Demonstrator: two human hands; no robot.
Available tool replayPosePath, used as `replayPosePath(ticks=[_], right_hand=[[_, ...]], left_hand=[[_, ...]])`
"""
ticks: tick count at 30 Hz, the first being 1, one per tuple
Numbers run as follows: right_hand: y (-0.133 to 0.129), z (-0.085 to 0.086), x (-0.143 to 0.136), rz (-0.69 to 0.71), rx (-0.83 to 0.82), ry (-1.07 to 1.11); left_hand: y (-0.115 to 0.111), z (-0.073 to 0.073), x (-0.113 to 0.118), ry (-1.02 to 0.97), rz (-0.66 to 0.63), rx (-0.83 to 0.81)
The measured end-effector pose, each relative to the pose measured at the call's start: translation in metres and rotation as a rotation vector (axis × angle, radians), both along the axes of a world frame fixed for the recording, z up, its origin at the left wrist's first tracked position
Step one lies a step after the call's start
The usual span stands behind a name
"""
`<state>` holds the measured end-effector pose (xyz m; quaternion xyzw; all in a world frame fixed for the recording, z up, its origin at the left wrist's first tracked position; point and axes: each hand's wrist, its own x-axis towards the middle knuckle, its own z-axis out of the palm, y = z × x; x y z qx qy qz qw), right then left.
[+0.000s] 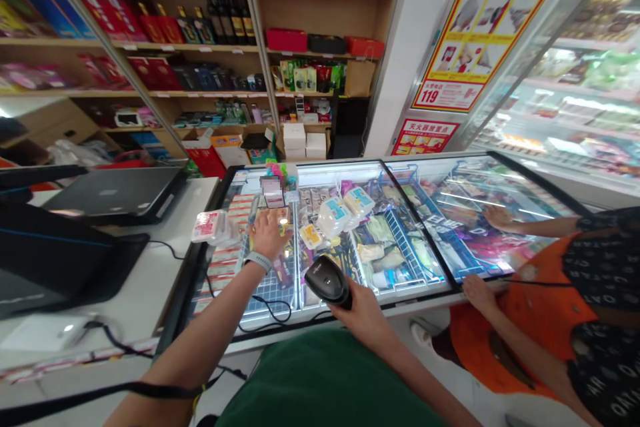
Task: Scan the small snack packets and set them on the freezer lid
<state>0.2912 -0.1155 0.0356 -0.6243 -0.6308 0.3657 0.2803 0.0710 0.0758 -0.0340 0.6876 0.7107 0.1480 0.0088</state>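
Note:
My right hand (pixel 364 312) is wrapped around a black barcode scanner (pixel 327 280), its head pointing toward the freezer. My left hand (pixel 270 235), with a grey band at the wrist, is on a brownish-yellow packet (pixel 274 213) over the glass lid; the fingers partly cover it. Beyond it stands a small sign (pixel 273 192), its face blurred out, beside a colourful curly item (pixel 277 172). To the left are clear plastic packs with a red label (pixel 207 225). On the right lie packs with blue labels (pixel 334 213) and a yellow-labelled pack (pixel 311 236).
Under the hands is a glass-topped chest freezer (pixel 420 290). A person's hand (pixel 497 217) rests on its right part, the other hand (pixel 479 291) at its front edge. A counter (pixel 193 203) with black devices is on the left. A black cable (pixel 273 315) loops over the glass.

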Motion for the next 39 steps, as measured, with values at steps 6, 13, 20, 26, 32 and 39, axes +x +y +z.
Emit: replayPosePath(ticks=[6,13,20,26,32,39], right_hand=[[-0.016,-0.002,0.019,-0.118,-0.034,0.024],[-0.038,-0.009,0.032,-0.223,-0.067,0.044],[-0.044,-0.008,0.038,-0.236,-0.071,0.04],[-0.041,-0.01,0.038,-0.206,-0.055,0.025],[-0.032,-0.007,0.032,-0.127,-0.039,0.025],[-0.025,-0.006,0.024,-0.059,-0.012,0.009]], left_hand=[[0.006,-0.036,0.05,-0.064,0.001,-0.281],[0.007,-0.069,0.108,-0.225,0.303,-0.465],[0.014,-0.095,0.116,-0.208,0.365,-0.449],[0.005,-0.093,0.088,-0.154,0.316,-0.439],[-0.005,-0.092,0.052,-0.14,0.301,-0.449],[-0.008,-0.084,0.032,-0.152,0.3,-0.457]])
